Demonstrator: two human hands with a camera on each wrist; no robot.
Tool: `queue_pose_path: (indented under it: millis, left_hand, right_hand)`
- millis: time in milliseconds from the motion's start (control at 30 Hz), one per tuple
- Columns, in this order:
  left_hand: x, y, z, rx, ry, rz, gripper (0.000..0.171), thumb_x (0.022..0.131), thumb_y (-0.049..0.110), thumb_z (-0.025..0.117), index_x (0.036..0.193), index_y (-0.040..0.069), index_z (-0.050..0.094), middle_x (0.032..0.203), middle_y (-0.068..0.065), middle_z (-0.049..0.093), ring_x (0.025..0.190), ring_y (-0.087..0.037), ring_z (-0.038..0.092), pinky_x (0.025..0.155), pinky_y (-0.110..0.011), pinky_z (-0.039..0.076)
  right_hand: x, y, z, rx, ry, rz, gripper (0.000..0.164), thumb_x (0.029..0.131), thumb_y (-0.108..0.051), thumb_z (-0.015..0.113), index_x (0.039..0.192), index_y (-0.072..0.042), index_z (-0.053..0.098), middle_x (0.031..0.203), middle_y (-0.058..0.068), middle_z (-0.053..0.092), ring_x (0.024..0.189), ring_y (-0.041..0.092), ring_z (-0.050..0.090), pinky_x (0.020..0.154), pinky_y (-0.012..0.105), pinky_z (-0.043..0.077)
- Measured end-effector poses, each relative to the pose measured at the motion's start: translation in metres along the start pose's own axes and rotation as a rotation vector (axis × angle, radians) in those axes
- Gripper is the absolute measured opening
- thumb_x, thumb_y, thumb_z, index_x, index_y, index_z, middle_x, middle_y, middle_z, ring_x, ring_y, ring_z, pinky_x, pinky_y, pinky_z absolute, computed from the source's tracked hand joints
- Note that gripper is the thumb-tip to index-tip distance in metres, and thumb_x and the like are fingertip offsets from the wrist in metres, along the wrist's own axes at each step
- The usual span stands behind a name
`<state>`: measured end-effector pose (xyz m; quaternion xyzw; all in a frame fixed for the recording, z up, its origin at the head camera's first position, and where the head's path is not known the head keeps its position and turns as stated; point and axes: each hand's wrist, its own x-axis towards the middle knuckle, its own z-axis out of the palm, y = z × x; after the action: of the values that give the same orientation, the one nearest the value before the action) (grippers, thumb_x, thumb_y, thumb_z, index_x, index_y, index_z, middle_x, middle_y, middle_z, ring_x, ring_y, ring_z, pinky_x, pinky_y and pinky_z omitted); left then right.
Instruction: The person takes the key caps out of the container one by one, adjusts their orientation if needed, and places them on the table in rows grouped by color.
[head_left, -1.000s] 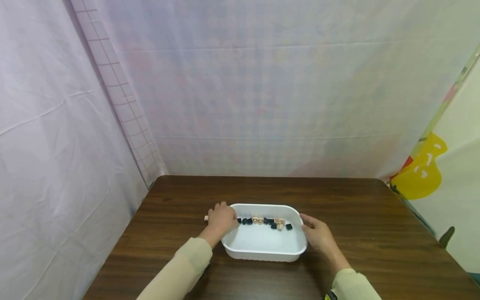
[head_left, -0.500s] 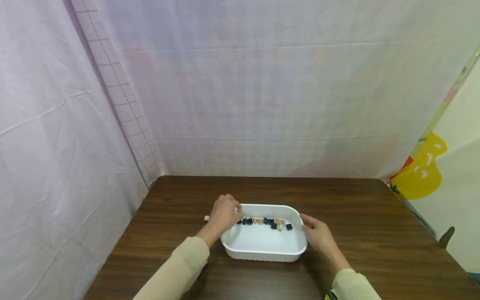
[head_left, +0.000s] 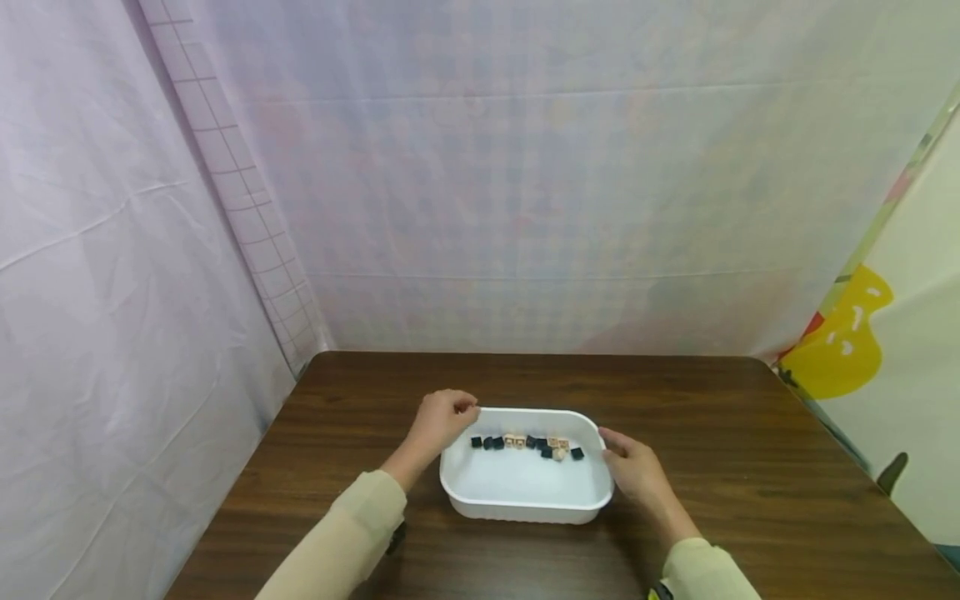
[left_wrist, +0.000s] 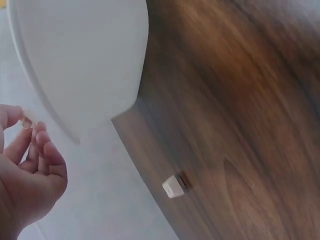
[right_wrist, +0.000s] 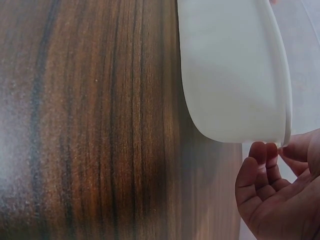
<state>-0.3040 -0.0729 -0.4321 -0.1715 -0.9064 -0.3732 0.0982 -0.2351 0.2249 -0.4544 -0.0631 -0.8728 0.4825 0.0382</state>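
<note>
The left hand (head_left: 444, 417) has a small pale beige block (left_wrist: 31, 119) pinched in its grip by the far-left corner of the round-cornered white plastic tray (head_left: 525, 485), whose long axis runs rightward to the right hand (head_left: 633, 469), grasping the opposite end.

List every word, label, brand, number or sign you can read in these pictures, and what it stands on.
No text is readable anywhere.
White tray: no lettering visible.
Black pieces, light pieces inside: too small to tell.
Pinched piece, left hand: too blurred to tell.
Loose piece: no lettering discernible.
Yellow print: no letters visible.
</note>
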Motion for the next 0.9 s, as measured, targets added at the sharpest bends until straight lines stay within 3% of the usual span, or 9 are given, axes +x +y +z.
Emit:
queue_pose_path:
  millis: [200,467,633,900]
  left_hand:
    - [-0.002,-0.009,-0.013,-0.066,0.015,-0.106,0.022,0.09,0.017,0.07,0.107,0.003,0.074,0.094,-0.006,0.072,0.088,-0.021,0.065,0.077,-0.037,0.054]
    - [-0.006,-0.033,-0.031,-0.091,0.118,-0.092,0.019,0.088,0.016,0.071,0.102,0.004,0.076,0.094,-0.009,0.072,0.084,-0.023,0.064,0.074,-0.037,0.053]
    - [-0.01,-0.05,-0.04,-0.12,0.163,-0.15,0.017,0.086,0.012,0.072,0.099,0.002,0.076,0.09,-0.008,0.073,0.084,-0.024,0.066,0.078,-0.04,0.053]
    - [-0.019,-0.079,-0.052,-0.123,0.147,-0.228,0.019,0.087,0.01,0.074,0.099,-0.004,0.073,0.092,-0.014,0.073,0.087,-0.029,0.067,0.079,-0.043,0.054]
  right_hand:
    - [0.0,-0.001,0.0,0.003,-0.008,0.014,0.041,0.096,-0.003,0.052,0.136,0.009,0.053,0.118,0.035,0.061,0.091,0.031,0.065,0.073,0.035,0.055]
    - [0.001,-0.001,0.0,-0.006,-0.014,0.038,0.041,0.097,-0.004,0.051,0.137,0.007,0.053,0.123,0.035,0.058,0.094,0.031,0.064,0.075,0.036,0.054]
    - [0.002,-0.001,0.001,-0.011,-0.008,0.047,0.041,0.098,-0.004,0.051,0.137,0.007,0.053,0.124,0.035,0.057,0.097,0.033,0.063,0.077,0.037,0.054]
    - [0.001,0.001,0.002,0.015,-0.009,0.046,0.041,0.097,-0.003,0.05,0.137,0.008,0.052,0.123,0.036,0.058,0.095,0.032,0.065,0.077,0.037,0.055]
